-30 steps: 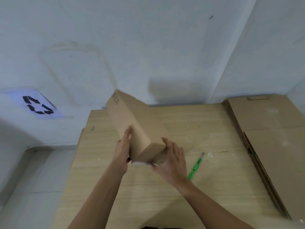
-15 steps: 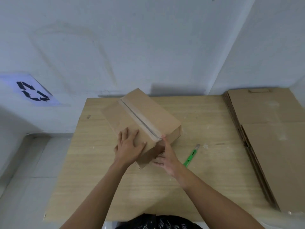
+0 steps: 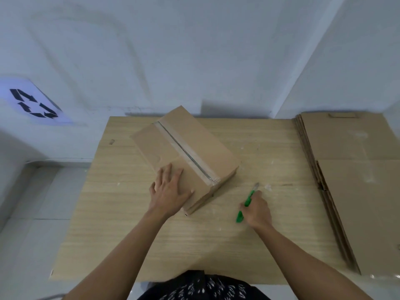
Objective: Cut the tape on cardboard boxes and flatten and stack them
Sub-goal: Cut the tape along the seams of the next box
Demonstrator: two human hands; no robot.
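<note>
cardboard box (image 3: pixel 194 135): on the far middle of the table (image 3: pixel 134 239), closed, turned at an angle, one corner toward the person, far corner close to the wall (image 3: pixel 194 50).
tape (image 3: pixel 185 151): one strip along the seam down the middle of the box top, folded over the near end edge; a shiny line along its centre.
left hand (image 3: pixel 167 192): laid flat on the near-left part of the box top, just left of the tape, fingers straight and spread; grip wide, holding nothing.
right hand (image 3: pixel 258 210): low over the table, right of the box and apart from it; grip closed round the green cutter (image 3: pixel 249 198), fingers curled over its middle.
green cutter: handle end sticking out toward the person, pale blade end pointing away; touching the table or just above it, cannot tell.
table: light wood grain, pale specks near the cutter.
stack of flattened boxes (image 3: pixel 357 191): along the right side of the table, well apart from the box, lying flat, edges slightly fanned.
recycling sign (image 3: pixel 32 103): on the wall at far left, black arrows on a pale sheet.
</note>
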